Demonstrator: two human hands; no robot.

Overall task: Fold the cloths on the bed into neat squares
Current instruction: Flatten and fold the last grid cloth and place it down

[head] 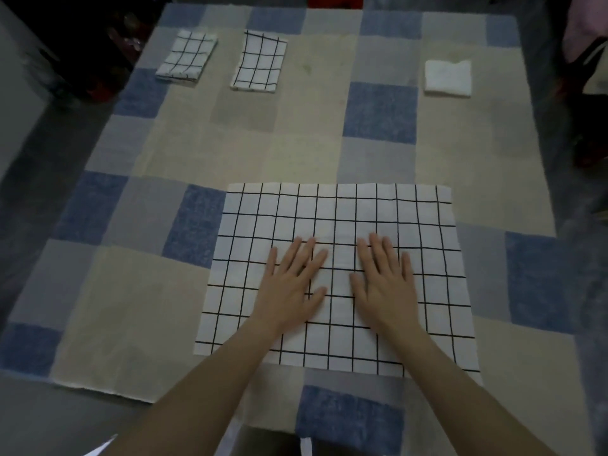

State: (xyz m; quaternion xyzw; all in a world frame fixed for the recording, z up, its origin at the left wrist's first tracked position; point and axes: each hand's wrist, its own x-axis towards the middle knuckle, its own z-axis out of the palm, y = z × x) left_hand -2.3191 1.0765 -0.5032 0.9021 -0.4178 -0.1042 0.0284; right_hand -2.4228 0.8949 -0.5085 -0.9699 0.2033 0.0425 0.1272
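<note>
We see a big cloth [345, 225] lying flat on the bed [263, 149], close to us. It is white with thin black lines that make little boxes. Its long side runs from left to right, and its short side points away from us. It looks smooth, with all four corners out.

Both hands lie flat on the middle of the cloth. The left hand [291, 281] and the right hand [383, 281] are side by side, near each other but not touching. The fingers are straight and spread a little, and they point away from us. The palms press down on the cloth. They do not grab it.

Far away, at the top of the bed, we see three folded cloths. Two have the same black lines: a small one [187, 57] on the left and a longer one [260, 60] just beside it. Both have their long side pointing away from us. A plain white one [447, 78] sits well apart on the right.

The bed cover has blue, grey and tan squares.
</note>
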